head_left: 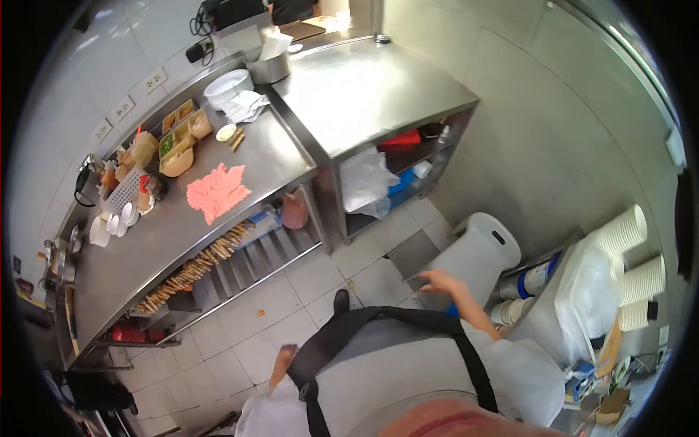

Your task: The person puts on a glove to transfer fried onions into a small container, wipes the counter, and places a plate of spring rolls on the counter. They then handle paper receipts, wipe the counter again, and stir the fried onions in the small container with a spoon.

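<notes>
My left hand (286, 356) hangs low over the tiled floor, beside the dark apron (342, 342); its fingers are mostly hidden. Reaching forward on the other side, my right hand (441, 281) has its fingers apart and holds nothing. It overlaps the near edge of a light grey plastic container (473, 251) with a dark slot near its top. A pink cloth (218, 192) lies crumpled on the steel counter (167, 226) to the left, away from both hands.
Food trays (177, 146), white bowls (228, 87) and small cups (116, 222) stand along the counter. Below is a row of wooden-looking pieces (193, 269). A steel table (371, 87) with shelves stands ahead. Stacked paper cups (622, 229) and plastic bags (593, 291) are at right.
</notes>
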`<control>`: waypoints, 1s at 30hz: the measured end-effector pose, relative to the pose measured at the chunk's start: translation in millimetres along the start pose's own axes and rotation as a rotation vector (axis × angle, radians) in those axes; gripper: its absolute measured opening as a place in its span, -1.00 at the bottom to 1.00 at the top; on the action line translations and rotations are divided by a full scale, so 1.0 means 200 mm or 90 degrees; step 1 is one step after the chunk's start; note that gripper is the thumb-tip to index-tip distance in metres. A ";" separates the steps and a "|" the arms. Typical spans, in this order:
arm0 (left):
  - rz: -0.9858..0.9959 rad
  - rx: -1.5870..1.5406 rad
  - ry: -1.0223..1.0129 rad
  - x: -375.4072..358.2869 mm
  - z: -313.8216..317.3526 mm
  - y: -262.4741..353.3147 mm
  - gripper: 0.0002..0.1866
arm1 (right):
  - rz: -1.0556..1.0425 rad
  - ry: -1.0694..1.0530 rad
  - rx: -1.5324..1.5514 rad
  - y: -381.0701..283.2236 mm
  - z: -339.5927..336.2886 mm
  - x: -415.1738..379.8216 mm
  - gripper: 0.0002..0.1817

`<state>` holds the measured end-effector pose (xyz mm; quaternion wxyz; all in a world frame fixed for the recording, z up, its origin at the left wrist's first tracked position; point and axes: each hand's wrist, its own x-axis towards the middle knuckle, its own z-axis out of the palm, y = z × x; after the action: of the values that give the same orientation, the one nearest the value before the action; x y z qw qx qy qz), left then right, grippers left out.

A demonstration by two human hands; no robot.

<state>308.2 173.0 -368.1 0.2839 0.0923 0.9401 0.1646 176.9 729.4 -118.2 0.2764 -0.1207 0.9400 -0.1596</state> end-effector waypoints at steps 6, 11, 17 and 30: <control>-0.082 -0.286 -0.028 0.63 -1.31 0.34 -0.58 | 0.077 0.030 0.086 -0.15 -0.23 0.18 -0.53; 0.208 -0.369 -0.163 0.80 -2.23 0.98 -0.66 | 0.056 0.043 0.114 -0.27 -0.41 0.42 -0.55; 0.266 -0.573 0.015 1.01 -2.59 1.41 -0.84 | -0.039 0.136 0.097 -0.02 -0.63 0.68 -0.62; -0.268 -0.083 0.634 1.76 -2.86 1.36 -0.71 | -0.198 0.657 0.423 0.53 -1.90 1.28 -0.60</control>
<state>-282.1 372.3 2.9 -0.1637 -0.2049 0.9469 0.1862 -258.3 835.2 21.9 -0.2163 -0.0708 0.8240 -0.5188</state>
